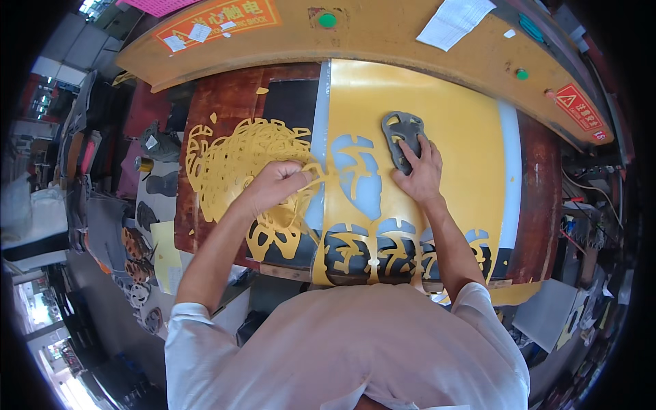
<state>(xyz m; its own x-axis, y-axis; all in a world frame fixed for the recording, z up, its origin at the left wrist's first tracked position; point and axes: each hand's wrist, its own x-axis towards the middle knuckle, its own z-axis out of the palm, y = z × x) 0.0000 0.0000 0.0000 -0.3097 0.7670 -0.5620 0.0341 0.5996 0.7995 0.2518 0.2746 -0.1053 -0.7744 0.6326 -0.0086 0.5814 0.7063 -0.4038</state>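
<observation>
A yellow sheet (468, 150) is spread over a pale board (509, 178) on the work table. My right hand (424, 176) has its thumb and fingers on a dark, shoe-sole-shaped cutting die (395, 128), which rests on the sheet. To its left, a cut-out opening in the sheet shows the pale board beneath. With its fingers closed, my left hand (277, 186) pinches a thin yellow cut piece (316, 175) at the sheet's left edge. Under and beyond that hand lies a heap of similar yellow cut pieces (236, 160). More openings run along the sheet's near edge.
An orange machine beam (383, 34) with green buttons (327, 20) and warning labels spans the far side. A paper (454, 22) hangs on it. At left stand shelves with dark shoe-shaped pieces (162, 183) and a yellow paper (166, 256). Cables (601, 195) hang at right.
</observation>
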